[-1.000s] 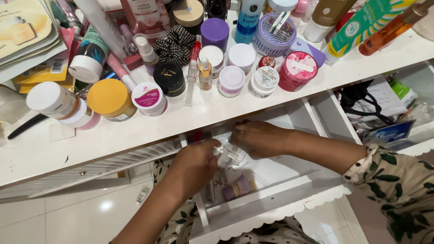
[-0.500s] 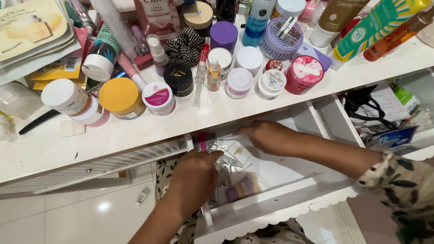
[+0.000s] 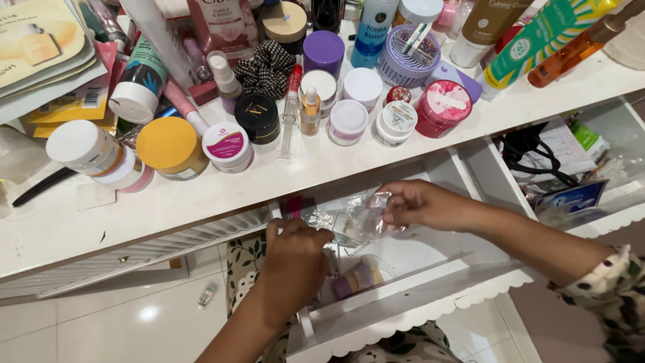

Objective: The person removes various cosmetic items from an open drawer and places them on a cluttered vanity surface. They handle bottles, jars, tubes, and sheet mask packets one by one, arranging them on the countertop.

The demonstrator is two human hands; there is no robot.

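Home, vanity or dressing corner. White desk [image 3: 403, 158] crowded with cosmetics: cream jars [image 3: 228, 144], pump bottles [image 3: 225, 79], a serum dropper [image 3: 310, 111], sheet-mask packets [image 3: 40, 40], a black scrunchie [image 3: 269, 67]. Scalloped white drawer [image 3: 416, 306] pulled open below, more small toiletries inside. Second open drawer [image 3: 625, 195] at right, stuffed with cables and papers. Glossy tiled floor [image 3: 134, 316] underneath.

Clear crinkled plastic bag [image 3: 356, 218], glossy white drawer [image 3: 430, 296], shiny floor tiles [image 3: 121, 323].
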